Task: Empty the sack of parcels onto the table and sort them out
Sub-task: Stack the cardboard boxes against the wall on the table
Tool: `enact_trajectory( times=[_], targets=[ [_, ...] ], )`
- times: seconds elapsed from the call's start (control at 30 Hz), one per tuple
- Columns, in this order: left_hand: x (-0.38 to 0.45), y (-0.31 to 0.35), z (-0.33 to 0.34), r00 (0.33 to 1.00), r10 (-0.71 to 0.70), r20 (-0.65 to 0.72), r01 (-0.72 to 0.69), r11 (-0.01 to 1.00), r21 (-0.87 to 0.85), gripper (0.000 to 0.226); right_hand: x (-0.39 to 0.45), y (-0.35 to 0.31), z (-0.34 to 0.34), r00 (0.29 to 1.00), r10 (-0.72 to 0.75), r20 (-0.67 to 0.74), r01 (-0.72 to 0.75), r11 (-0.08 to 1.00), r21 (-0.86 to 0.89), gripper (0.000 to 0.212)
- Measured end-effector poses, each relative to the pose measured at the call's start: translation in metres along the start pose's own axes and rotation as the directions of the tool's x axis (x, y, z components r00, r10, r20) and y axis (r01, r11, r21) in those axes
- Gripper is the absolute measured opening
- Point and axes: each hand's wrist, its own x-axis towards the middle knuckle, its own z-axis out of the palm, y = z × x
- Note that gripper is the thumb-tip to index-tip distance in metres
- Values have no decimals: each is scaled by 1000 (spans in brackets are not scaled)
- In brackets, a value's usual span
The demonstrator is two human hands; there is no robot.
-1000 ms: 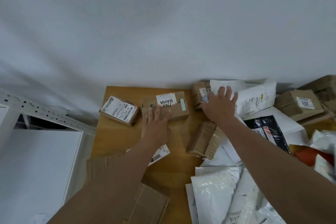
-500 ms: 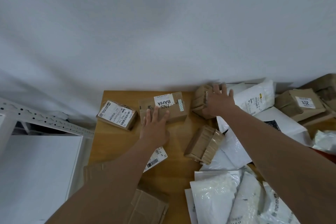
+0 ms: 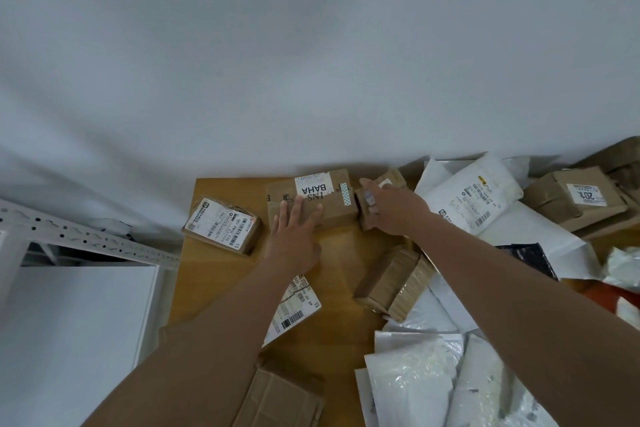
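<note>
A small brown carton (image 3: 375,206) stands at the far edge of the wooden table (image 3: 221,274), against the white wall (image 3: 311,62), gripped by the right hand (image 3: 391,210), whose fingers curl over its top and left end. The carton's left end touches a longer cardboard box (image 3: 311,204) labelled "INS BAHA", on which the left hand (image 3: 294,236) lies flat, fingers straight and spread, grasping nothing. Left of that box, apart from it, sits a label-covered parcel (image 3: 223,225). A tape-wrapped box (image 3: 393,282) lies tilted near the right forearm, resting partly on white mailer bags (image 3: 415,378) heaped along the table's right side. A white bag with a printed label (image 3: 467,198) lies just behind the right hand, with another brown carton (image 3: 575,198) beyond it. A loose shipping label (image 3: 294,308) shows beneath the left forearm, and flattened cardboard (image 3: 277,399) fills the near edge. A white metal rack (image 3: 79,236) stands left of the table.
</note>
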Motion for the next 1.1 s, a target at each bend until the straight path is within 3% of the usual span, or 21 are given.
enact_trajectory(
  times=[0.1,0.2,0.27,0.37,0.43,0.53,0.6,0.73,0.8,0.87,1.0,1.1],
  targets=[
    [11,-7,-5,1000,7,-18,-7,1000,5,79,-7,-4,-3,999,50,0,-50,998,33,65],
    [14,-9,-12,998,19,-63,-22,998,-53,68,-13,-19,-3,966,42,-255,-65,994,-84,37],
    [10,-12,-15,981,-82,-174,47,980,-193,58,-12,-36,0,930,-30,-367,11,999,-53,30],
    [11,-26,-21,905,-390,-170,260,824,-503,62,-2,-66,4,972,104,-210,-46,963,266,49],
    [12,-33,-24,904,-420,-75,306,761,-572,59,7,-78,8,973,218,-70,-165,880,446,71],
    [11,-39,-30,908,-417,40,336,669,-663,36,16,-85,16,964,264,-36,-210,836,506,65],
    [8,-45,-31,897,-439,49,369,683,-630,32,18,-86,20,965,260,-24,-213,841,498,62],
    [-4,-49,-24,901,-434,21,343,680,-648,65,15,-81,20,963,255,83,-260,817,514,84],
    [-11,-45,-24,900,-435,13,335,673,-659,59,11,-76,22,965,247,91,-260,835,484,79],
    [-14,-40,-26,893,-449,-25,314,662,-681,48,6,-73,28,970,243,-3,-213,853,476,68],
    [-13,-34,-20,869,-466,-168,210,653,-727,26,-6,-71,37,956,282,-84,-143,695,705,48],
    [-12,-38,-8,859,-465,-215,203,694,-691,28,-10,-74,41,946,320,-56,-171,637,751,27]
  ],
)
